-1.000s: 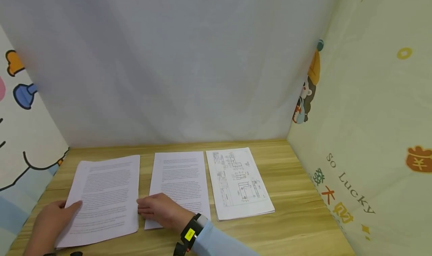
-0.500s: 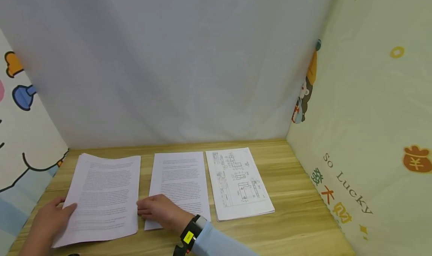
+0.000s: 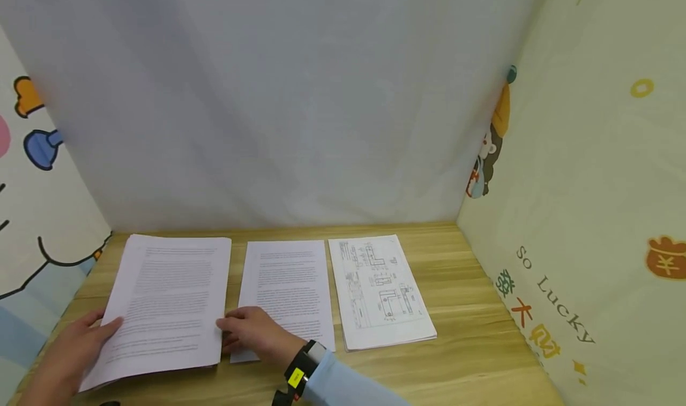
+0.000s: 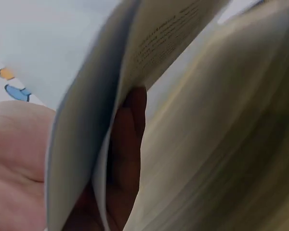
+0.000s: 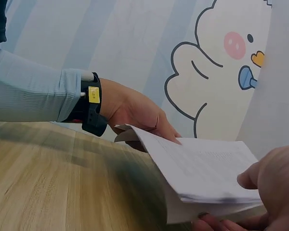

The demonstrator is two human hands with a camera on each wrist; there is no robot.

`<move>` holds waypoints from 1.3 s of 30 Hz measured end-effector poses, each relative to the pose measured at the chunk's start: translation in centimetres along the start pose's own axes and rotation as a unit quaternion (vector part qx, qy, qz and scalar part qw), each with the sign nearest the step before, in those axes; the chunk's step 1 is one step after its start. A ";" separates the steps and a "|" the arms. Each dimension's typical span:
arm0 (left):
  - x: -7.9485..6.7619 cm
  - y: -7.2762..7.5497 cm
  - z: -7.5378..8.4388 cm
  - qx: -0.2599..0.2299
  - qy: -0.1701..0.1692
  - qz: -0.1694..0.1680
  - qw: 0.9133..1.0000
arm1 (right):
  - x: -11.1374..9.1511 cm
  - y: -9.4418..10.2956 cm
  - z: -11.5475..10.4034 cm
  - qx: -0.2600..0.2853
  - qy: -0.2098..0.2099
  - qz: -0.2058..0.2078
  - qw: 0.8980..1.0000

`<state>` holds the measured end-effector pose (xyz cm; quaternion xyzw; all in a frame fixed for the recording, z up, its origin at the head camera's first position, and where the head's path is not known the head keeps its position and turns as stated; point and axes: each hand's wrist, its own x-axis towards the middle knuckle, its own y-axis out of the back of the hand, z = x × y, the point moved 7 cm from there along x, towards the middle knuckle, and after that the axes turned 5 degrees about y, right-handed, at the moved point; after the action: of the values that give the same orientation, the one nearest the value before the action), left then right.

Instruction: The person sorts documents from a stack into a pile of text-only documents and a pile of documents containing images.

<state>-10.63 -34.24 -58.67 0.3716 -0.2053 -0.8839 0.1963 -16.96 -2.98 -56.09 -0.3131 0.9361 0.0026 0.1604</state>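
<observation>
Both hands hold a stack of printed sheets [image 3: 166,299] at the left of the table. My left hand [image 3: 80,343] grips its left edge, thumb on the top page and fingers underneath, as the left wrist view shows with the fingers [image 4: 127,159] behind the paper. At the opposite edge my right hand [image 3: 257,331] pinches the sheets, thumb over and fingertips below in the right wrist view. The stack is raised off the wood there, its layers parted and a lower sheet drooping. Under my right forearm lies a second printed stack [image 3: 286,281], partly covered by that hand.
To the right lies a stack topped by a technical drawing [image 3: 377,293]. The wooden table [image 3: 461,311] meets a grey-white curtain [image 3: 284,108] at the back. Printed cloth walls stand on both sides, the right one [image 3: 589,186] pale yellow.
The held stack has come up and shifted slightly away, its far edge now more level and its near right corner lifted. The hands keep nearly the same places; the other stacks stay put.
</observation>
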 end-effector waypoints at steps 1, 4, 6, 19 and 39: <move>0.0 -0.1 0.1 -0.006 -0.003 -0.004 1.000 | 0.1 0.0 0.0 -0.009 0.003 0.007 1.000; 0.0 -0.3 0.3 -0.021 -0.014 -0.015 1.000 | 0.3 0.1 -0.1 -0.040 0.018 0.031 0.999; 0.0 -0.3 0.4 -0.023 -0.016 -0.017 0.999 | 0.4 0.3 -0.1 -0.055 0.032 0.046 0.997; -0.8 -1.0 1.3 -0.019 -0.027 -0.011 0.999 | 0.9 0.9 -0.6 -0.038 0.061 0.105 0.992; -2.7 -5.6 4.6 -0.046 -0.103 -0.037 0.993 | -1.5 7.4 -0.5 -0.132 0.103 0.121 0.979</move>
<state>-13.37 -27.25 -57.02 0.2766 -0.1696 -0.9326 0.1578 -20.30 3.80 -55.81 -0.2149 0.9699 0.1129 0.0190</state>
